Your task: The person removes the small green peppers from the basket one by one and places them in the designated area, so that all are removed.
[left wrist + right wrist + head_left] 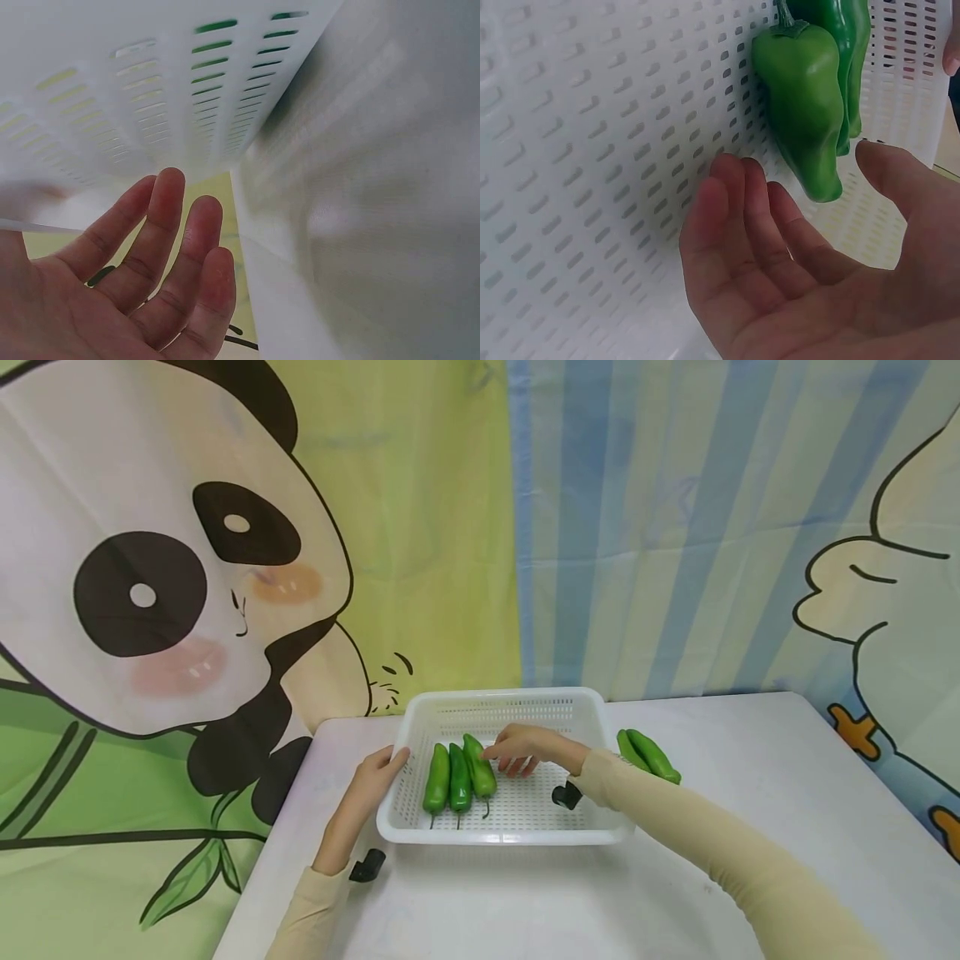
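Observation:
Three green chili peppers (460,781) lie side by side in the left half of a white perforated plastic basket (502,837). My left hand (371,785) holds the basket's left rim, thumb over the edge; in the left wrist view its fingers (204,232) extend along the outside of the wall. Inside the basket, my right hand (525,747) is beside the rightmost pepper (478,767). The right wrist view shows the thumb and fingers spread apart around the tip end of that pepper (799,90), not gripping it; contact cannot be told.
More green peppers (652,756) lie on the white table (750,777), just right of the basket and partly behind the right sleeve. A cloth backdrop (450,527) with a cartoon panda hangs behind the table. Black wrist cameras (367,865) are worn on both arms.

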